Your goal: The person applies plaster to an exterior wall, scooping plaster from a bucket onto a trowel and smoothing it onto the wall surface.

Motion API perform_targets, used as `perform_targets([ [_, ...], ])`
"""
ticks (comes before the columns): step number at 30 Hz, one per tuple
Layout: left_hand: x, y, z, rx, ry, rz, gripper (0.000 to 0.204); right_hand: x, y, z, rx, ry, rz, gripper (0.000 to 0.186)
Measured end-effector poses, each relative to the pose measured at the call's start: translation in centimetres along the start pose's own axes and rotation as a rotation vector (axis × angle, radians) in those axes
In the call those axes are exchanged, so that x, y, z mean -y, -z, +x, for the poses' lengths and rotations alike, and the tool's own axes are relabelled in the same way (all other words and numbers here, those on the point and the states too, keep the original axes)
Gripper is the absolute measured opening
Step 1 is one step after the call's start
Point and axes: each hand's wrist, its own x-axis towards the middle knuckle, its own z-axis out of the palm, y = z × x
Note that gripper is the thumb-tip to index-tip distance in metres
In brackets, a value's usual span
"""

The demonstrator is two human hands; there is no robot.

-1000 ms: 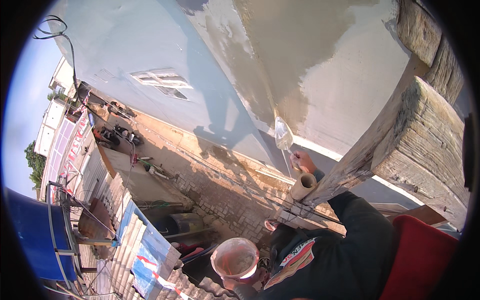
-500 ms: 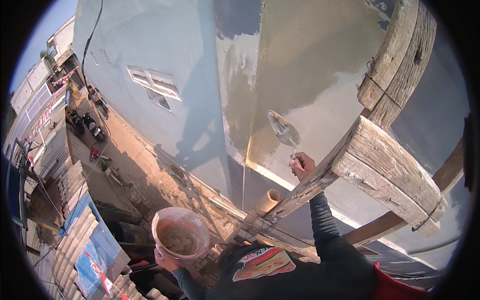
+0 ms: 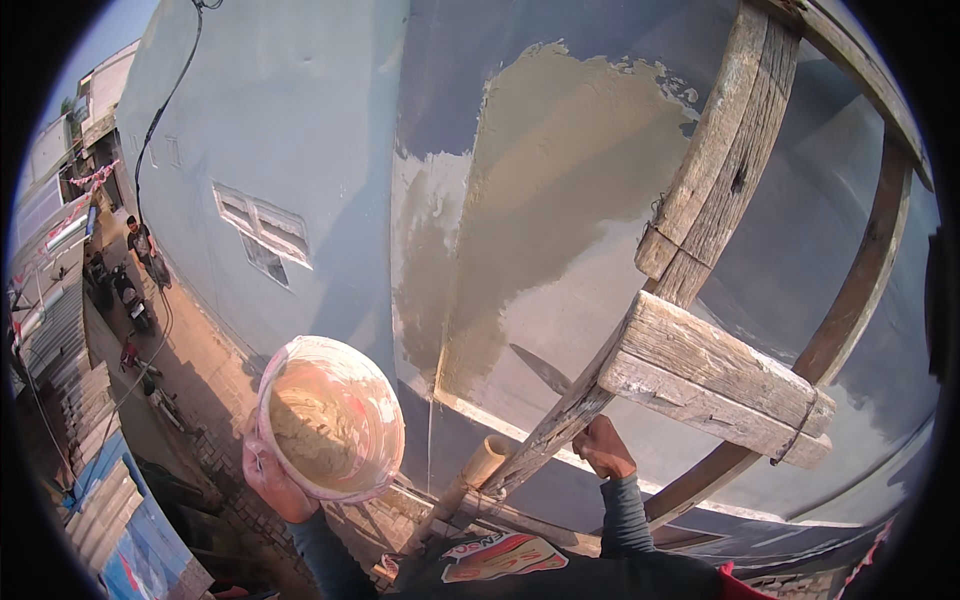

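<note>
My left hand (image 3: 276,478) grips the side of a pale, smeared bucket (image 3: 380,412), raised and tilted toward me at the left. Wet grey-brown mortar (image 3: 308,425) lies inside it. Behind a wooden post, my right hand (image 3: 606,448) is closed around a trowel's handle, which the post mostly hides. Past the post's left edge shows the trowel's dark pointed blade (image 3: 540,368), close to the wall. On that wall a large patch of damp plaster (image 3: 545,180) spreads above the blade, with a ragged upper edge.
A weathered timber frame (image 3: 715,375), bound with wire, stands between me and the wall on the right. A cut bamboo pole (image 3: 484,462) sticks up near its foot. Far below, a person (image 3: 140,240) and parked motorbikes (image 3: 130,298) line a paved alley beside corrugated roofing (image 3: 60,350).
The bucket has come up and leftward in my left hand, tilting its mouth toward me. My right hand and the trowel have dropped lower, partly behind the post. My view has shifted.
</note>
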Motion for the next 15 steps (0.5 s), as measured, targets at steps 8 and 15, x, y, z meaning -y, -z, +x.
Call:
perform_targets([
  [8,3.7,-2.3,0.3,0.128,0.191,-0.209,0.058,1.4,3.6,-14.4,-0.105,-0.025,-0.353,0.032],
  [15,5.2,-3.9,1.6,0.169,0.319,-0.242,0.06,9.1,10.2,-21.3,0.037,-0.253,-0.276,0.042],
])
